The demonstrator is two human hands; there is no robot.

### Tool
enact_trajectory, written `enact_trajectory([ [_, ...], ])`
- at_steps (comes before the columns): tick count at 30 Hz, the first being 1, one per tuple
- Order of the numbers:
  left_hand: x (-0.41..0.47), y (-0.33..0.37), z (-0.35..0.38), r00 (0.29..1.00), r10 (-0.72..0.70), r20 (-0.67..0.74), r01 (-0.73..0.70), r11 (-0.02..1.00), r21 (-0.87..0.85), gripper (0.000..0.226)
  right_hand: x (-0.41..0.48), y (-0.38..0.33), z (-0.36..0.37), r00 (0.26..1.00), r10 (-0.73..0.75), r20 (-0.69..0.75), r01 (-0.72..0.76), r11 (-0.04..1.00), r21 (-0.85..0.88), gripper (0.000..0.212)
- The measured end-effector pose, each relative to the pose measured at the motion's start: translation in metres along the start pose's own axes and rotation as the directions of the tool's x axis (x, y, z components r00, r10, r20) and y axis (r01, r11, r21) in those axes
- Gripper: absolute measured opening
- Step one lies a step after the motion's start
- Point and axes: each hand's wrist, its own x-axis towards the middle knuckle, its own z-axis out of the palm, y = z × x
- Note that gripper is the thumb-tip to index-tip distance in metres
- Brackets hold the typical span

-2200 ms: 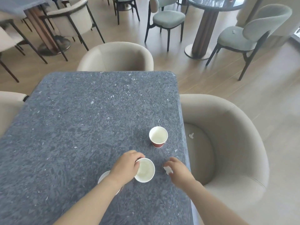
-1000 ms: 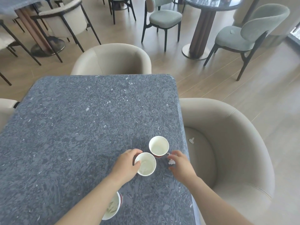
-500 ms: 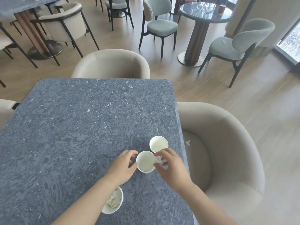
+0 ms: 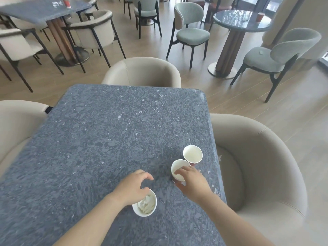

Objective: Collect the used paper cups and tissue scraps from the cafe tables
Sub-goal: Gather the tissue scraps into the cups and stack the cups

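Note:
Three white paper cups with red sides stand on the dark grey table (image 4: 115,132) near its right edge. The far cup (image 4: 193,154) is empty. My right hand (image 4: 193,181) grips the middle cup (image 4: 175,167): its fingers lie across the mouth and the thumb presses the near side. The near cup (image 4: 146,205) holds crumpled tissue scraps. My left hand (image 4: 133,187) hovers just above that cup's far rim, fingers loosely curled and holding nothing. Small white scraps (image 4: 216,191) lie by the table's right edge.
Beige tub chairs stand at the right (image 4: 262,174), far end (image 4: 142,71) and left; a tissue scrap (image 4: 220,158) lies on the right one's seat. Red cups stand on a round table (image 4: 260,16) and a far-left table (image 4: 67,2). A green chair (image 4: 260,52) holds a scrap.
My left hand let go of the middle cup and drew back over the near cup. My right hand moved over the middle cup's mouth; the scrap it pinched is out of sight.

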Motion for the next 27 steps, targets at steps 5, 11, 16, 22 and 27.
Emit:
enact_trajectory([
  [5,-0.005,-0.002,0.001,0.998,-0.023,0.053,0.019,0.997,0.068,0.029,-0.002,-0.005,0.002,0.999,0.047,0.01,-0.045,0.983,-0.177,0.018],
  [11,0.003,0.005,-0.002,1.0,0.012,-0.012,-0.012,0.999,0.044,0.023,-0.008,-0.015,-0.016,0.988,-0.055,-0.147,0.046,0.997,-0.063,0.013],
  [16,0.019,0.022,-0.008,0.994,0.013,-0.108,-0.015,1.0,-0.019,0.017,-0.004,-0.016,-0.057,0.95,-0.059,-0.308,0.065,0.998,0.011,0.012],
  [22,0.042,0.046,-0.004,0.978,-0.068,-0.198,0.044,0.992,-0.121,0.02,-0.001,0.009,-0.079,0.934,0.026,-0.357,-0.036,0.999,-0.021,0.022],
  [27,0.061,0.057,0.001,0.96,-0.15,-0.237,0.117,0.982,-0.148,0.018,0.002,0.03,-0.066,0.981,0.032,-0.193,-0.049,0.995,-0.086,0.027],
])
